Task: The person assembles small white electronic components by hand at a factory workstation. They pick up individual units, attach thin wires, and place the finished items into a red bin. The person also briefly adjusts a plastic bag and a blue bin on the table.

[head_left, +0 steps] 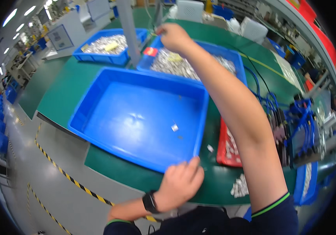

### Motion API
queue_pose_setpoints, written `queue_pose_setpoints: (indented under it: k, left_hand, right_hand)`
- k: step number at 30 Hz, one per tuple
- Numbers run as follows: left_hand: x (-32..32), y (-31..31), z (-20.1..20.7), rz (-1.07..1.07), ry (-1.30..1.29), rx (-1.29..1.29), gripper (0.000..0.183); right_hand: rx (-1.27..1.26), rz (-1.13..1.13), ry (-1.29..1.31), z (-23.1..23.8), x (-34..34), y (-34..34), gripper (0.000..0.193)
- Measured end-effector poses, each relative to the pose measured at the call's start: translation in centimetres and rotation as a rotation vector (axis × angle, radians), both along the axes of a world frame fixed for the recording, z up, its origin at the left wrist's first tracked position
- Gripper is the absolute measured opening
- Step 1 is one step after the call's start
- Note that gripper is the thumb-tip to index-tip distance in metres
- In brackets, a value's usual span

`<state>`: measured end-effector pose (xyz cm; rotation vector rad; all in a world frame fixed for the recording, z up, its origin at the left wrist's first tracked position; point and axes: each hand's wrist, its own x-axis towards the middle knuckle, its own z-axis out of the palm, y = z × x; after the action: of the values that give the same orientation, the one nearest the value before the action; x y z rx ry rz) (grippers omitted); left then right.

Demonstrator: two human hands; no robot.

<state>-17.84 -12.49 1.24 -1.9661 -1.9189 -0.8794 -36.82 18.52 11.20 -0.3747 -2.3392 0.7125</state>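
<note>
In front of me lies a large blue bin [132, 98], bare inside but for a small white piece [174, 127] and a few specks. My left hand [181, 180], with a dark band on its wrist, is closed at the bin's near right corner, fingers curled over the rim. My right arm stretches far across the table. At its end my right hand [174, 38] is closed above the left end of a second blue bin [241, 64], beside a grey post [128, 31]. Whatever its fingers pinch is too small and blurred to name. Many small silvery-white pieces [172, 64] fill that second bin.
Another blue bin [76, 55] of small pieces stands far left. Right of the large bin are a red tray [222, 150], partly behind my right arm, and a pile of white pieces [239, 187]. Blue hoses and a machine [299, 117] stand at the right.
</note>
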Motion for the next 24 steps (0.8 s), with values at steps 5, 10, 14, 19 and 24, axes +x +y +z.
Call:
queue_pose_setpoints:
  k: [5,10,14,19,24]
  left_hand:
    - [1.4,-0.5,0.3,-0.018,-0.116,0.267,0.028]
    - [4.9,-2.7,-0.7,-0.072,-0.444,0.202,0.017]
    - [8.4,-2.6,-1.3,0.007,-0.653,0.021,0.01]
    - [10.9,-1.8,-2.1,0.061,-1.031,-0.005,0.013]
    - [13.8,-1.6,-1.3,0.009,-1.445,0.045,0.026]
  right_hand:
    - [0.292,0.282,-0.041,6.3,20.7,-14.2,0.033]
    - [0.319,0.491,0.139,5.5,41.1,-24.9,0.018]
    - [0.117,0.354,0.479,4.1,46.0,-28.2,0.007]
    - [-0.278,0.297,0.78,2.3,48.0,-28.9,0.013]
    - [-0.036,0.691,0.465,0.9,51.7,-23.4,0.013]
